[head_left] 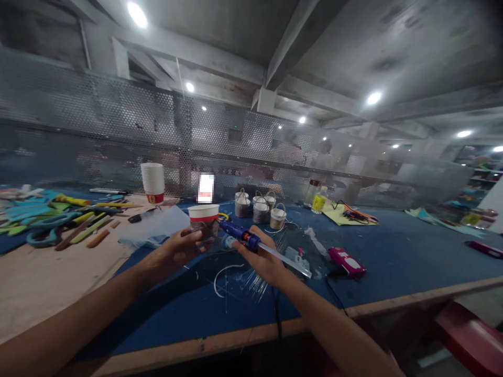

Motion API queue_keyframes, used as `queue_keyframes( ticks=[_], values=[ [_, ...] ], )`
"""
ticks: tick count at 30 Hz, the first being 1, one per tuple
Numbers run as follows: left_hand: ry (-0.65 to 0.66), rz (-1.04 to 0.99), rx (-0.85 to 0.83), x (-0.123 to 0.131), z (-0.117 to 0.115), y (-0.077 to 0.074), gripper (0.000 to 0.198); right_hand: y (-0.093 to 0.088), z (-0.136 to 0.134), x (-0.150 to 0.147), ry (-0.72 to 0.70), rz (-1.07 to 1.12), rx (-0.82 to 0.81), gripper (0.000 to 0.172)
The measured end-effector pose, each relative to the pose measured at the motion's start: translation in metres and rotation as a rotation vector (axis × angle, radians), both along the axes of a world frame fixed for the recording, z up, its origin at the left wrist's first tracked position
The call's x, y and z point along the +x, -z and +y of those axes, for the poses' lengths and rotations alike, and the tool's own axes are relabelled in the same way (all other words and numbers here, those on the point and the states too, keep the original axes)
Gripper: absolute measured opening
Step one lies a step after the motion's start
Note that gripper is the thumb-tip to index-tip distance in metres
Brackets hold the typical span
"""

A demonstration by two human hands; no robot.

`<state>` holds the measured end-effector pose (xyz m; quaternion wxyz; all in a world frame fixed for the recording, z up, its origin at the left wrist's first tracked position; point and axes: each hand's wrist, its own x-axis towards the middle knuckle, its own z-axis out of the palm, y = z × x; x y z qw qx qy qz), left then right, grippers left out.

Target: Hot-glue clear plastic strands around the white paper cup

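My left hand (178,251) is closed round a paper cup (203,219), white with a red band and a dark wrap on its lower half, held just above the blue table cover (393,256). My right hand (262,255) grips a blue hot glue gun (240,235). Its nozzle points left at the cup's side, and a clear glue stick (285,257) juts out of its back to the right. A black cord (276,309) hangs from the gun over the table's front edge.
Several small wrapped cup baskets (260,207) with handles stand behind the cup. A stack of paper cups (153,182) is at the back left beside foam strips and scissors (58,222). A pink tool (346,262) lies right. A mesh screen (118,136) backs the table.
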<state>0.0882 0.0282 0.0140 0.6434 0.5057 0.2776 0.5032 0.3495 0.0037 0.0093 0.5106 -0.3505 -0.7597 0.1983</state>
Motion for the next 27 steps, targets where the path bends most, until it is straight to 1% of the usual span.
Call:
queue_keyframes(
  ticks=[3, 7, 12, 16, 22, 27],
  values=[
    [0.035, -0.016, 0.018, -0.001, 0.001, 0.001, 0.037, 0.000, 0.000, 0.001, -0.002, 0.014, -0.013, 0.045],
    [0.114, -0.045, 0.022, -0.004, 0.004, 0.004, 0.031, -0.003, -0.002, 0.001, 0.009, -0.005, -0.041, 0.045],
    [0.218, -0.124, 0.051, -0.008, 0.010, 0.012, 0.029, -0.002, -0.001, 0.000, -0.009, 0.022, -0.053, 0.043],
    [0.237, -0.147, 0.055, -0.009, 0.013, 0.015, 0.030, -0.003, -0.001, 0.000, 0.002, 0.017, -0.044, 0.044],
    [0.318, -0.158, 0.078, -0.010, 0.013, 0.011, 0.034, -0.010, -0.005, -0.001, 0.065, -0.002, -0.035, 0.043],
    [0.292, -0.144, 0.077, -0.011, 0.013, 0.013, 0.034, -0.009, -0.004, 0.000, 0.058, -0.011, -0.040, 0.043]
  ],
)
